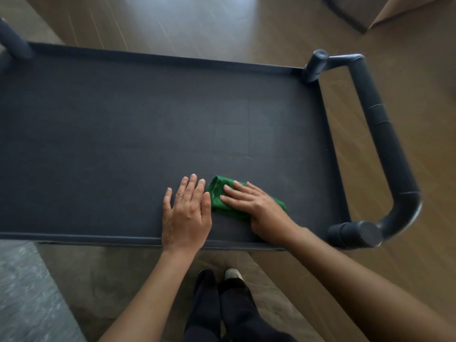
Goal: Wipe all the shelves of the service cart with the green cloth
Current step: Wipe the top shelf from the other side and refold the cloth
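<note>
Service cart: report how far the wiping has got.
Done: nothing shows as finished; the dark grey top shelf bears no clear wipe marks. In hand: the right hand presses the folded green cloth flat near the shelf's front edge, the left hand resting flat beside it. Left: judging by that, most of this shelf; lower shelves are hidden.

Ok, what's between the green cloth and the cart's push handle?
Head view: from the green cloth, bare shelf, its raised end rim, then floor showing inside the loop of the push handle. Nothing else.
</note>
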Tool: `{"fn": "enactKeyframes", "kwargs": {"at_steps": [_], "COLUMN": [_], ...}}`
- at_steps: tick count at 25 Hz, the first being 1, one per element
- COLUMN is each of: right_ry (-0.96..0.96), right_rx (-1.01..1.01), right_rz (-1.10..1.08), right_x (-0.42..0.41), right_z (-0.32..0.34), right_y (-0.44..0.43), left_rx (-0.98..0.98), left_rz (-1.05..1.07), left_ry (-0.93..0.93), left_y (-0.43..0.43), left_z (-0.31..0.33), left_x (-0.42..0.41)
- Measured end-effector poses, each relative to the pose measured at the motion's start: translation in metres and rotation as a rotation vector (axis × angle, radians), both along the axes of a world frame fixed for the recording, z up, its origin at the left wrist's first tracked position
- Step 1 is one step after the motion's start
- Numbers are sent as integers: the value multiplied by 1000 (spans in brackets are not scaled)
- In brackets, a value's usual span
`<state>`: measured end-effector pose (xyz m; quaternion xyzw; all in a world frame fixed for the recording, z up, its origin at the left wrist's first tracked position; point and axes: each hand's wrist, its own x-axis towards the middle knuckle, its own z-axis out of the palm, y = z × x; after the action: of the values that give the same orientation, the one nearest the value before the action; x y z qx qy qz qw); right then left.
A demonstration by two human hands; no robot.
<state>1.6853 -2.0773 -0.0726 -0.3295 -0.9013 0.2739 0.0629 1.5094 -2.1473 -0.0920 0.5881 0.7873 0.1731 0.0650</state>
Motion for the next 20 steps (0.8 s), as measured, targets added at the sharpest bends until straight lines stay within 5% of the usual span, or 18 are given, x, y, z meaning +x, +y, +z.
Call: {"fn": "enactKeyframes", "kwargs": {"at_steps": [7,16,20], "right_ry": [10,-132,-162], "right_rx": [-52,54,39], "right_rz": [101,-332,-418], "right_x": [12,-64,-73], "right_z": [4,8,3], "right_y": [-7,187,205], "left_rx": [-29,-9,4], "left_rz": [-15,2,6], "left_ry": [11,47,44], "left_y": [0,2,1], "left_z": [1,1,1], "left_x": [1,3,3]}}
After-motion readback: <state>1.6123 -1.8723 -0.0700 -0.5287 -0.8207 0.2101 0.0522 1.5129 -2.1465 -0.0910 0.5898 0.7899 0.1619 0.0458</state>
